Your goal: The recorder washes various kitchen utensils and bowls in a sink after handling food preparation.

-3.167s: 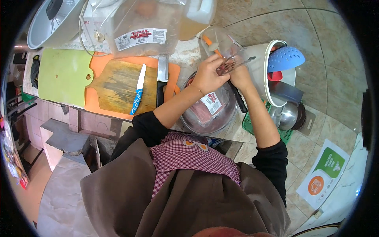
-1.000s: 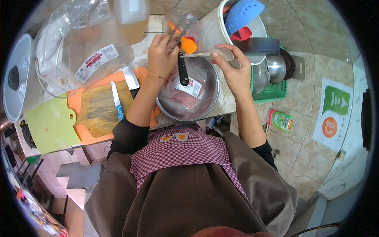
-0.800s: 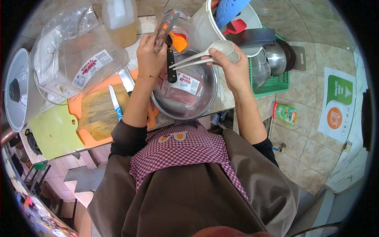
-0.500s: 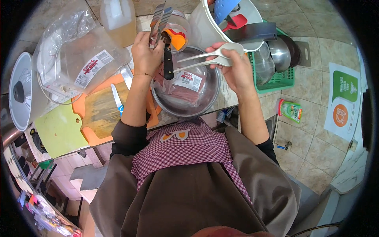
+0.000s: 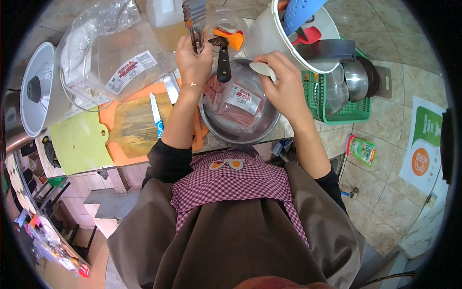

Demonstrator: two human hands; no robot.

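Observation:
My left hand is closed around metal tongs with slotted ends pointing away from me. Right beside it, a black-handled utensil leans from a clear plastic jar over a metal bowl; I cannot tell whether my fingers touch it. An orange utensil rests in the jar. In the metal bowl lies a clear bag of sliced pink meat with a white label. Over the bowl's far right rim, my right hand grips cream-coloured plastic spoons, mostly hidden by the fingers.
To the left are an orange cutting board, a wooden board with a knife, and a green board. A large plastic bag stands behind. At right are a white bucket of utensils and a green basket.
The spoons in my right hand have turned, so their long handles no longer show pointing left. The black handle now stands farther from my left hand. The whole view has shifted slightly.

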